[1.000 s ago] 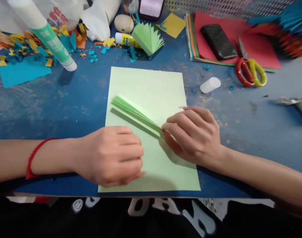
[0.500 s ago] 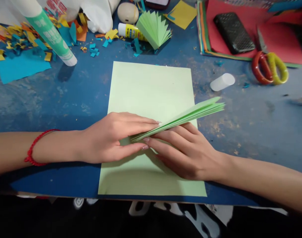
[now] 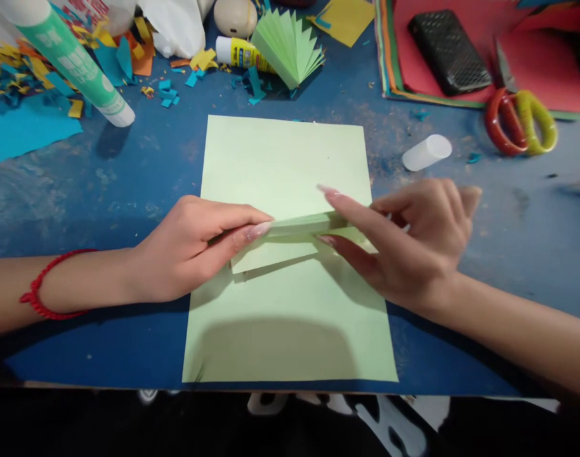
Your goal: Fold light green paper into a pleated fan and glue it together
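My left hand, with a red cord bracelet on the wrist, pinches the left end of a pleated green paper between thumb and fingers. The folds are pressed into a narrow strip, with one flap hanging down below it. Around the strip's right end is my right hand, its index finger raised above and its thumb below. The far end of the strip is hidden in that hand. Both hands are over a flat pale green sheet lying on the blue table.
A fanned green paper stands at the back beside a yellow glue stick. A tall green-and-white glue stick and paper scraps are at left. At right are a white cap, scissors and a black phone-like object on coloured sheets.
The pleated paper has turned nearly level, and a flap now shows below it. My left hand's grip has closed to a pinch; my right hand has moved right and up to the other end.
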Tool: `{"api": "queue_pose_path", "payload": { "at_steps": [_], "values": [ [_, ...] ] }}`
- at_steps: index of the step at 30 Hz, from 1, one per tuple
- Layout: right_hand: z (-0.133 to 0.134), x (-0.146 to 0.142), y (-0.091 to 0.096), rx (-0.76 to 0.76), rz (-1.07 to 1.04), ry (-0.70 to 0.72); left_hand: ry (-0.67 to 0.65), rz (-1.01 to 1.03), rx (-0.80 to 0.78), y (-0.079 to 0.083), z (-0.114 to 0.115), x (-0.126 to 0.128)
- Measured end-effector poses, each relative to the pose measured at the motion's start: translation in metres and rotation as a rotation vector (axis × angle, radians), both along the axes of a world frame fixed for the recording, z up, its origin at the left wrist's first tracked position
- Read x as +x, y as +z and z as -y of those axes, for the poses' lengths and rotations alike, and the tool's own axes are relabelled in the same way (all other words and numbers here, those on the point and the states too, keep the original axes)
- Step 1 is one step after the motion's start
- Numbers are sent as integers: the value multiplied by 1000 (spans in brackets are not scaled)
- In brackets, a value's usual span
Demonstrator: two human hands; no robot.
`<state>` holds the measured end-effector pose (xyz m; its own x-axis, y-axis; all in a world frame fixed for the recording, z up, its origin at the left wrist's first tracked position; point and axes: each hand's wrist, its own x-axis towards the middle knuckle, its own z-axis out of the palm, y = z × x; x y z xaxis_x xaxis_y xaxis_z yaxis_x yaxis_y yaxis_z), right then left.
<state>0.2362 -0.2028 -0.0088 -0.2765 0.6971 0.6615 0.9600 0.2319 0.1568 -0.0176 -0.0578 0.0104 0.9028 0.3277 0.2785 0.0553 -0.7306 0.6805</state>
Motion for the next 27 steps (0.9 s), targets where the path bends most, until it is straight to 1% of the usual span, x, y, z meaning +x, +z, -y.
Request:
{"api": "queue_pose_path", "payload": {
  "at_steps": [3,5,7,10,12,14,16,17,19,20,22,24,25,27],
  "values": [
    [-1,2,-5,-103,-61,-15,17,-54,-26,-1,2,-2],
    [-1,1,-5,-124,-120,-1,21,-52,-16,-2,3,-3],
    [-1,0,-3,-136,-152,89,-11,-33,25,-4,4,-3],
    [-4,1,-1,-238,-209,282,-84,13,114,-6,4,-4],
    [-5,2,1,-307,-242,349,-116,58,233,-7,4,-6],
    [-5,3,3,-307,-209,377,-97,111,411,-7,5,-9],
    [-3,3,5,-252,-130,406,-29,152,569,-6,8,-11],
    [-3,3,6,-208,-90,405,5,176,615,-5,9,-12],
    [-3,3,6,-116,-12,355,54,197,691,-3,10,-12],
    [-3,2,5,-78,27,325,63,184,754,-2,11,-11],
    [-5,2,4,-47,97,290,61,108,946,1,12,-9],
    [-7,2,3,-65,120,316,33,18,1106,3,13,-8],
    [-7,2,3,-81,108,343,12,-6,1135,4,14,-9],
    [-9,2,2,-122,66,382,-23,-23,1102,3,14,-10]
  ]
}}
